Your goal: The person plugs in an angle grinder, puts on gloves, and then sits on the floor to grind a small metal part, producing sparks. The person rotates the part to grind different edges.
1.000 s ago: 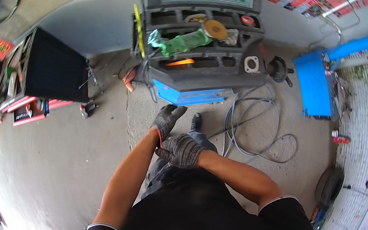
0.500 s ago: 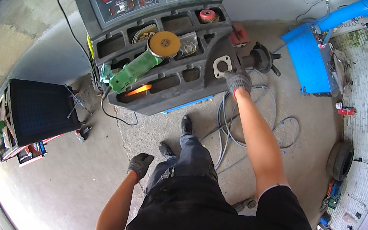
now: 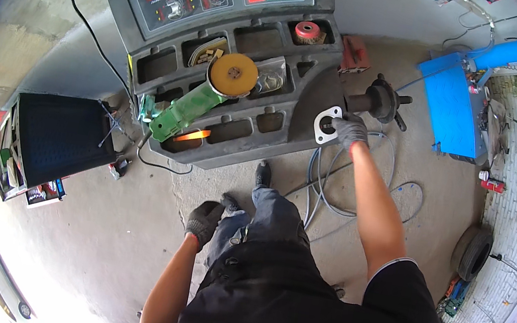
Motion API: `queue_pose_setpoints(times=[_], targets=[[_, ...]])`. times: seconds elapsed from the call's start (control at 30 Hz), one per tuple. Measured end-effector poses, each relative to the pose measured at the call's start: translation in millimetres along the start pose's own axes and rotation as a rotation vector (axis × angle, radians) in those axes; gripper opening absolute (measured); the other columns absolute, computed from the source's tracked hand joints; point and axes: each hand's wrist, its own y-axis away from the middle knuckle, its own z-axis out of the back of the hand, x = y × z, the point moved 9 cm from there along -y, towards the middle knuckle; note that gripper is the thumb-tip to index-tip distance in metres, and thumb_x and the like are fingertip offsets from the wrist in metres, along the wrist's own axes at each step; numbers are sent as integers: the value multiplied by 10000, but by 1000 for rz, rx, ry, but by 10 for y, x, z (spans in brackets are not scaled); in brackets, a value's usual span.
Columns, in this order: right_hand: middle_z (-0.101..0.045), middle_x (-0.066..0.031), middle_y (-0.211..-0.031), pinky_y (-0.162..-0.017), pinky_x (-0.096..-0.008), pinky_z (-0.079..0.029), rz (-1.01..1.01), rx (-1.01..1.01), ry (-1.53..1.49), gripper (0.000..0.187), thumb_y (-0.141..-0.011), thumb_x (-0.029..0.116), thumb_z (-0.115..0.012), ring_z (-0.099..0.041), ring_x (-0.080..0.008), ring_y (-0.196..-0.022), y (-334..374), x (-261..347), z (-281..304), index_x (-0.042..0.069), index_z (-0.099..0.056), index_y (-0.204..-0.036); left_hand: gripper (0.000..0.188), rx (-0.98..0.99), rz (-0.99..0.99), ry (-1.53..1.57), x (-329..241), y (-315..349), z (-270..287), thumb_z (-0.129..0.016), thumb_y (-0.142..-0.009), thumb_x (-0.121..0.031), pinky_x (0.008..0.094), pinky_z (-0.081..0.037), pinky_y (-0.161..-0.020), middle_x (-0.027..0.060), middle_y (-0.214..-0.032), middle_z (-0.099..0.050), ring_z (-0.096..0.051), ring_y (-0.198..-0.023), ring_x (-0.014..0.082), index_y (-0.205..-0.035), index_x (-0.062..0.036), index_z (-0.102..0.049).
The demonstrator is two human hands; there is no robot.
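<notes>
Two gloved hands show here, both in grey knit gloves. The right hand point(image 3: 350, 132) is at the near right corner of the big dark machine point(image 3: 316, 92), with its fingers bent at the right side of a flat metal plate point(image 3: 318, 130) that has a big hole in it. I cannot tell if the fingers hold the plate tight or only touch it. The left hand point(image 3: 203, 219) hangs low beside the leg, its fingers loosely bent, and its palm is hidden, so I cannot tell if anything is in it. A black shaft point(image 3: 383, 104) sticks out just past the right hand, so there is little room on that side. A green grinder point(image 3: 188, 109) lies at a slant over the machine's tray pockets and hides parts of them. Its round yellow disc point(image 3: 234, 75) is next to a clear bag point(image 3: 273, 75). An orange thing point(image 3: 192, 136) sits in a front pocket, and a red round brush point(image 3: 307, 31) sits in a back one. Looped hoses point(image 3: 313, 191) lie on the floor near the right arm. A black cart point(image 3: 64, 136) stands off to the left, and a tire point(image 3: 474, 254) stands by the wall on the right.
</notes>
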Motion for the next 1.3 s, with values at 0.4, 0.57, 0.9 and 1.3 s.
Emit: queue_pose_setpoints(times=[0.4,0.57,0.9,1.3], targets=[[-760,-49,-943,-694,-292,-548,197,1001,-605,318,-899,189,-746,-673,-110,-759,2044,2300,-243,5,-742,-1159,424,426,-425,467,-2020,834,-294,-450,-1120,-274,361,-561,-921,126,-1248,-694,-684,-1060,200,-1415,11,-559],[-762,-35,-946,-745,-293,-542,313,1094,-630,332,-897,189,-753,-658,-84,-814,2339,2666,-582,24,-747,-1185,440,535,-233,975,-1726,1027,-35,-411,-1133,-278,388,-513,-1042,128,-1321,-666,-634,-1209,196,-1436,16,-534],[-763,-40,-959,-733,-262,-531,414,982,-448,287,-899,140,-759,-664,-75,-845,3393,3536,-1144,1,-745,-1150,518,653,-329,1214,-1002,1785,845,-548,-1060,-343,431,-515,-1039,134,-1366,-642,-634,-1227,278,-1442,6,-529],[-786,-103,-1004,-829,-307,-572,730,822,-182,285,-899,97,-769,-710,-140,-886,4565,4398,-1909,-5,-738,-1164,648,585,-702,1061,-680,2658,1700,-469,-1065,-532,360,-522,-1001,113,-1281,-649,-655,-1172,235,-1445,-7,-486]])
